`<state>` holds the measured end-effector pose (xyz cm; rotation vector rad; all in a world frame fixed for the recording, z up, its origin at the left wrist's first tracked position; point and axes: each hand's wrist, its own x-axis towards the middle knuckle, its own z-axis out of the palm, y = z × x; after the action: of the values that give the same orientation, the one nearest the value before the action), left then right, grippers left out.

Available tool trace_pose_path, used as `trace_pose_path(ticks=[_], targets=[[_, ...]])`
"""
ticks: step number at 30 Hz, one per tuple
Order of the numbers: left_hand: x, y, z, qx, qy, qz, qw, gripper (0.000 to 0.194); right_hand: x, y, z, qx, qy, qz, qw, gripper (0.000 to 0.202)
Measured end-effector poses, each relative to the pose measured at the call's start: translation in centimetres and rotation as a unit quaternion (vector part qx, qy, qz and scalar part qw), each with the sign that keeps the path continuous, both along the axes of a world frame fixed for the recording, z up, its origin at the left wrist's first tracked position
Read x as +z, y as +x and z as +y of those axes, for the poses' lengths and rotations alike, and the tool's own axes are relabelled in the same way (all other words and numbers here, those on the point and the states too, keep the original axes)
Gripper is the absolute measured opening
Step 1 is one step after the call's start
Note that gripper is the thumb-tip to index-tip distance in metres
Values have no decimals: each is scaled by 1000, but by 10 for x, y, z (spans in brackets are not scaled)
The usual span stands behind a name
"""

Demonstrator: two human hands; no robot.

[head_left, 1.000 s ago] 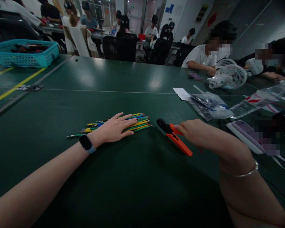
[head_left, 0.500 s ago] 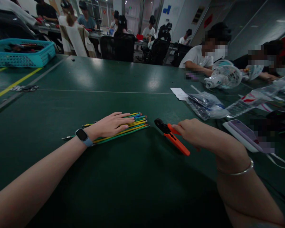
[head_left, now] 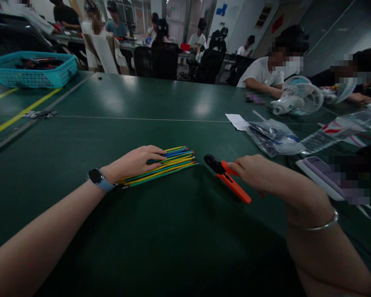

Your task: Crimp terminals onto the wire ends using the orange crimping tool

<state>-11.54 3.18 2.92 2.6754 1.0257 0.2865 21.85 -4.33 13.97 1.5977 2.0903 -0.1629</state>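
My left hand (head_left: 139, 161), with a smartwatch on its wrist, lies palm down over a flat bundle of yellow, green and blue wires (head_left: 176, 163). Its fingers are stretched out and rest on the wires without gripping them. The wires' right ends show small tips; part of the bundle is hidden under the palm. A pair of crimping pliers (head_left: 227, 177) with orange handles and a black head is in my right hand (head_left: 253, 171). Its fingers close around the upper handle, while the lower handle stands apart from it. The pliers' head points left, toward the wire ends, without touching them.
Right of the pliers lie a clear plastic bag (head_left: 275, 138), a white paper (head_left: 236, 122) and a phone (head_left: 324, 175). Further back are white fans (head_left: 299, 99) and a co-worker (head_left: 262, 78). A blue basket (head_left: 58, 76) holds dark items at the far left.
My left hand has slid left along the wires, and more of their length shows to the right of its fingers. My right hand keeps its hold on the crimping pliers. The view has shifted slightly.
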Motion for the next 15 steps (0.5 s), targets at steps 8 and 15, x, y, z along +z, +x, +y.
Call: trace_pose_path(ticks=[8,15], targets=[[-2,9,-3,27,18,-8,999,39,-1,0,-1,-6,13,22,1000,40],[-3,8,-4,54,-36,-36,997,40,-1,2,0,-12,7,23,1000,42]])
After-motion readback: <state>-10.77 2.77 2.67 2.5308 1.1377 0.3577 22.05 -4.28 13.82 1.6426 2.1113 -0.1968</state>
